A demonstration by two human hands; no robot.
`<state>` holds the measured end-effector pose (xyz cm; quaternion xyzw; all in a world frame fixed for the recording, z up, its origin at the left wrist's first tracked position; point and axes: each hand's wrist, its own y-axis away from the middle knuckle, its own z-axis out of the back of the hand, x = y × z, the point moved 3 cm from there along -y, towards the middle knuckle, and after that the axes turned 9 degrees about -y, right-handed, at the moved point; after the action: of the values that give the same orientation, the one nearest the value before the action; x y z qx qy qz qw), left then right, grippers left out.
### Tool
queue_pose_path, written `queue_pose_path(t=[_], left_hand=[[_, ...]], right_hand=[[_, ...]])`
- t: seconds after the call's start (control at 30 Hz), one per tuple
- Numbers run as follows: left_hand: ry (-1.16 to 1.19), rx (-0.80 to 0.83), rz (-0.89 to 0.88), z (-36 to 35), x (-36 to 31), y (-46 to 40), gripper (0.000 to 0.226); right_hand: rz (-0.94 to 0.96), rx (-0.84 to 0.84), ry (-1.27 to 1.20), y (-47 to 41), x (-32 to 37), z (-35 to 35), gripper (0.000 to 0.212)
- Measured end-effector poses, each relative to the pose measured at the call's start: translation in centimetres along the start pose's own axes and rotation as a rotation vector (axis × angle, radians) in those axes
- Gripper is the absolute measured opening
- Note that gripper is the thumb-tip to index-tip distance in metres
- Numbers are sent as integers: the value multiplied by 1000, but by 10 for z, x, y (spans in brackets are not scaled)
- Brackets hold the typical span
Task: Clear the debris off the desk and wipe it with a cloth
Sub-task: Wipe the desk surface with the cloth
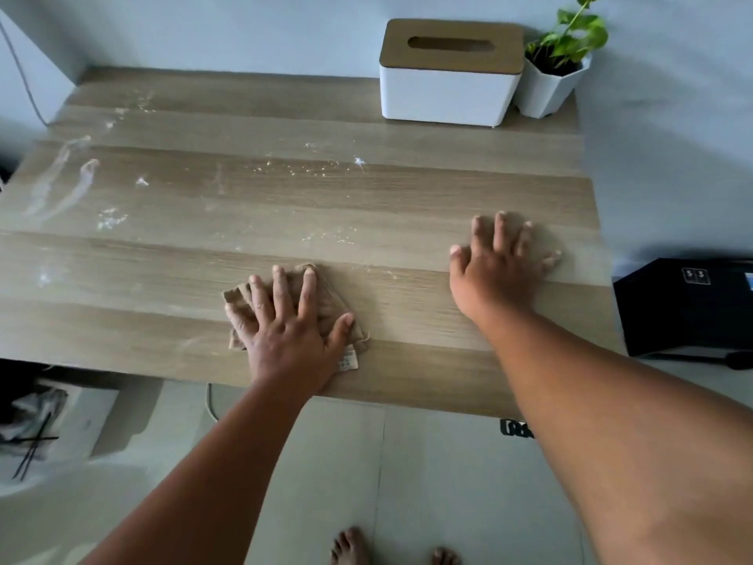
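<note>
Left hand (pixel 287 328) flat, fingers spread, pressing crumpled tan cloth (pixel 326 303) on desk (pixel 407 205); right hand (pixel 499 267) splayed, empty; whitish residue (pixel 110 218), maybe powder.

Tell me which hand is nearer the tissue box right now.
Right. The right hand lies flat on the desk below the tissue box; the left hand presses the cloth nearer the front edge.

Most of the cloth (pixel 326 307) is covered by the left hand (pixel 285 332), only its edges and a label being seen past the fingers (pixel 281 287). The plant (pixel 570 34) is cut off by the top edge and the black box (pixel 684 307) by the right edge. The print on that box and on the cloth's label cannot be read.
</note>
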<state>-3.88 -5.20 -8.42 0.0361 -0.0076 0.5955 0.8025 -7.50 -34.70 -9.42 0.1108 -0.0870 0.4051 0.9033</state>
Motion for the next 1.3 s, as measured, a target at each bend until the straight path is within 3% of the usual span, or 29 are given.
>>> queue_pose_path(t=[0.17,0.33,0.5,0.57,0.67,0.8,0.9,1.03,1.2,1.3], left_hand=[[17,-14,-48,0,-39,-31,87],[67,-42,-287,3,-91,-29,67],[143,-183,-593,4,-64,-11,51],[121,-202,-546,-1,-35,-11,50],[93,-142,-313,-4,-7,-28,57],[80,-18,-163,1,-24,-60,78],[47,9,-246,2,-57,-70,84],[66,-33,-504,4,-91,-58,74],[126,-106,-707,6,-65,-50,55],[171,-93,-737,3,-35,-48,54]], right_hand=[[-17,-22,53,-1,-3,-5,70],[-18,38,77,-2,4,0,73],[-28,57,104,-4,2,3,76],[-29,46,108,-5,2,0,77],[-31,31,100,-6,3,0,78],[-31,34,107,-7,3,0,80],[-26,22,106,-6,2,-2,80],[-25,14,107,-7,2,-3,82],[-24,13,100,-7,2,-3,82],[-26,25,109,-6,3,-2,82]])
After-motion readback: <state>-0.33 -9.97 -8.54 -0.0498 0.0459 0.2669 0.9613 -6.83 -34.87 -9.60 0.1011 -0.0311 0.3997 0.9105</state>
